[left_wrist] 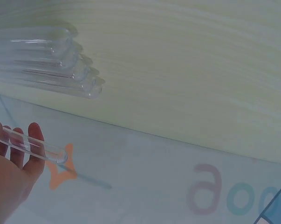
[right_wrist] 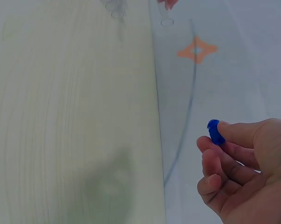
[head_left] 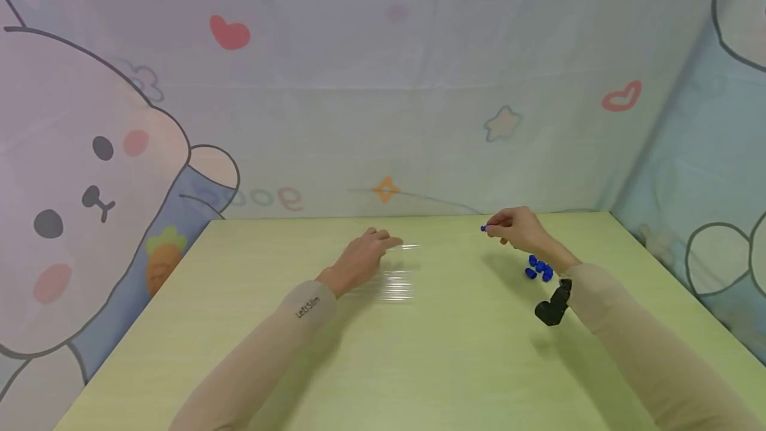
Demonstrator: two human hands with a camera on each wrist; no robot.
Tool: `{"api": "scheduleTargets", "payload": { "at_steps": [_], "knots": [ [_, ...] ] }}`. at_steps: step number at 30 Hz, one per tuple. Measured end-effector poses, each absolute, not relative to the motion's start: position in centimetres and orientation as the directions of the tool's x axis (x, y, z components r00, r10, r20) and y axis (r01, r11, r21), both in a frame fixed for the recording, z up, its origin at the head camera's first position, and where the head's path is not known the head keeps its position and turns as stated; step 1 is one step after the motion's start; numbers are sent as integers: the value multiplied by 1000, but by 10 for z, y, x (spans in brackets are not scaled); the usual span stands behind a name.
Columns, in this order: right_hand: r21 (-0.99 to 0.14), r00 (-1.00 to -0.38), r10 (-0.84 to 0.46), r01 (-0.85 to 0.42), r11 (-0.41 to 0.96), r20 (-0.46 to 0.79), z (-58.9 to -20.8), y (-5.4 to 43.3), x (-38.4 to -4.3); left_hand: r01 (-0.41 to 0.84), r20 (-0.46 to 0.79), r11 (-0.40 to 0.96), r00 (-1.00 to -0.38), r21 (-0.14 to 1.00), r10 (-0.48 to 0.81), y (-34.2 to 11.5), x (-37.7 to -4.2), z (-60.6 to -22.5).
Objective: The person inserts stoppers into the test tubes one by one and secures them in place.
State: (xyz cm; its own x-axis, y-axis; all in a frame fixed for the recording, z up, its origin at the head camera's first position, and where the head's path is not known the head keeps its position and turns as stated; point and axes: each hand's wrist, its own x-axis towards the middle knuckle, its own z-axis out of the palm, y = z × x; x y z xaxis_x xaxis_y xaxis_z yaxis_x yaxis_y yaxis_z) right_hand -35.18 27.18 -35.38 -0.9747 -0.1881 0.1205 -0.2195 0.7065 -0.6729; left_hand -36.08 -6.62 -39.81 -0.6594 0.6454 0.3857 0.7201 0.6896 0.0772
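Observation:
My left hand (head_left: 361,259) holds a clear test tube (left_wrist: 51,151) above the table. The tube's rounded end points left, as the left wrist view shows. Below that hand, several more clear test tubes (head_left: 397,286) lie side by side on the table. Between thumb and fingertips, my right hand (head_left: 522,230) pinches a small blue stopper (right_wrist: 215,134), held in the air apart from the tube. Several other blue stoppers (head_left: 540,267) lie in a loose cluster beneath the right wrist.
The pale yellow-green table (head_left: 443,358) ends at a printed cloth backdrop (head_left: 431,85) close behind both hands. More printed cloth borders the left and right sides. A black wrist camera (head_left: 552,310) sticks out from the right sleeve above the table.

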Motion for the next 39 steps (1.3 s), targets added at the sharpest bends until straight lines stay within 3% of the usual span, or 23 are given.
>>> {"api": "scheduleTargets", "payload": {
  "at_steps": [12, 39],
  "knots": [
    [-769, -971, -230, -198, 607, 68, -354, 244, -352, 729, 387, 680, -652, 82, 652, -62, -361, -395],
    [-823, -957, -287, -195, 534, 40, -375, 211, -354, 729, 340, 678, -664, 96, 666, -47, -359, -393]
  ]
}}
